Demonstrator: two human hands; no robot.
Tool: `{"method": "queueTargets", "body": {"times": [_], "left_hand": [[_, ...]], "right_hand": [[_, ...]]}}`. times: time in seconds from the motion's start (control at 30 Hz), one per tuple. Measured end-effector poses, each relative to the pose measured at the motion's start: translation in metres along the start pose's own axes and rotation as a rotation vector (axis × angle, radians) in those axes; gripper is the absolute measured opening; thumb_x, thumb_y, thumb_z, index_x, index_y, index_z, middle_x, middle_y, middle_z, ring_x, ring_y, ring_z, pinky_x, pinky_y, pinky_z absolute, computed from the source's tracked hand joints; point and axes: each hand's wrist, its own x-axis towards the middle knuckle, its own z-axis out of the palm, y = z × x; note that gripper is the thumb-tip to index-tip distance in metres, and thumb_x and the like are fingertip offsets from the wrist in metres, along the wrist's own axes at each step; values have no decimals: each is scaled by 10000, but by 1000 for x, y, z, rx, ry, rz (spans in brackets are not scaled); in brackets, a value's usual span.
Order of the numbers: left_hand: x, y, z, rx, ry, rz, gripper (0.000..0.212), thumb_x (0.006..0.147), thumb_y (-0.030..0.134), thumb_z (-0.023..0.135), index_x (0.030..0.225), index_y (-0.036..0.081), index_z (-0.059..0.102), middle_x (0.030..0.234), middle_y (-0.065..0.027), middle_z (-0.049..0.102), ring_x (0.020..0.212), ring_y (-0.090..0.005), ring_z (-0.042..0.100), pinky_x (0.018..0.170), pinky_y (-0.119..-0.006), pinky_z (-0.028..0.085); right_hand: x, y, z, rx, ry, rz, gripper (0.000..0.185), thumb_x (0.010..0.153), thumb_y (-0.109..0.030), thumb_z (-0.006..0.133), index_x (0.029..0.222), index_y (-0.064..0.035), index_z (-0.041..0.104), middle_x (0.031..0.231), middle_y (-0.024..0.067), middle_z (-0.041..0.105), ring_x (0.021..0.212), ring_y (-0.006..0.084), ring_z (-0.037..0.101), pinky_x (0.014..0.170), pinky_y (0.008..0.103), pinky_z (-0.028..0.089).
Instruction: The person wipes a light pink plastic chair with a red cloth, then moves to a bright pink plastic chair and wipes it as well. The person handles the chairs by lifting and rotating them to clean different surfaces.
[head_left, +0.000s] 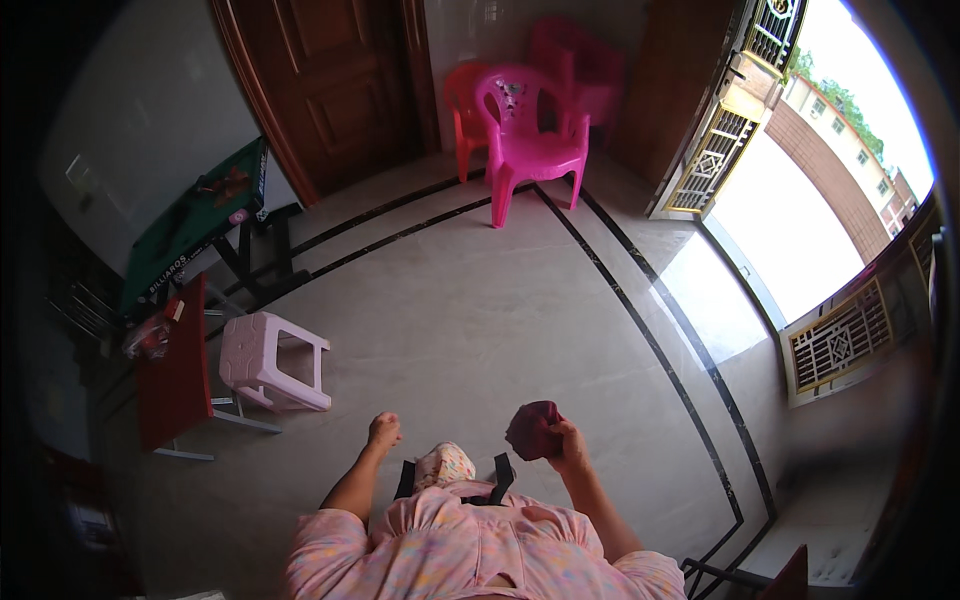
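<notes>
My right hand (571, 448) grips a bunched dark red cloth (534, 430) in front of my body on the right. To the left, my left hand (385, 431) is raised with its fingers curled in; nothing shows in it, though the inside of the fist is hidden. A pale pink plastic stool (251, 349) lies nearest to that hand, further left on the tiled floor (450, 322).
A red table (176, 382) with a plastic bag on it stands at the left, beside a small billiards table (187, 214). Plastic armchairs, one bright pink (536, 150), stand ahead by a brown wooden door (337, 82). An open doorway (787, 225) lies at the right.
</notes>
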Motion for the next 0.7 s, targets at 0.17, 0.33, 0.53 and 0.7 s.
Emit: {"method": "queueTargets", "body": {"times": [0.17, 0.33, 0.53, 0.7], "left_hand": [[33, -122, -81, 415, -2, -649, 207, 804, 121, 581, 977, 10, 608, 742, -169, 630, 565, -309, 635, 470, -428, 492], [133, -83, -103, 836, -377, -436, 211, 789, 147, 578, 931, 7, 650, 740, -152, 667, 603, -273, 663, 540, -410, 522], [316, 213, 16, 535, -36, 172, 168, 787, 146, 529, 876, 67, 647, 888, -151, 672, 857, -354, 632, 775, -405, 506], [389, 413, 109, 538, -142, 583, 246, 828, 181, 513, 996, 54, 641, 927, -171, 676, 884, -330, 648, 790, -400, 515]], "right_hand": [[68, -51, -18, -56, 205, -52, 357, 680, -49, 510, 1029, -10, 572, 969, 111, 636, 868, 255, 632, 784, 421, 539], [148, -71, -81, 167, 370, 23, 389, 659, -108, 548, 1044, -53, 562, 1028, 139, 627, 934, 333, 623, 831, 514, 527], [198, -104, -113, 166, 654, -29, 385, 631, -111, 571, 1010, -53, 540, 958, 124, 594, 912, 351, 617, 779, 539, 532], [248, -134, -95, 148, 648, -46, 362, 634, -108, 583, 990, -50, 546, 945, 126, 594, 848, 332, 610, 748, 524, 533]]}}
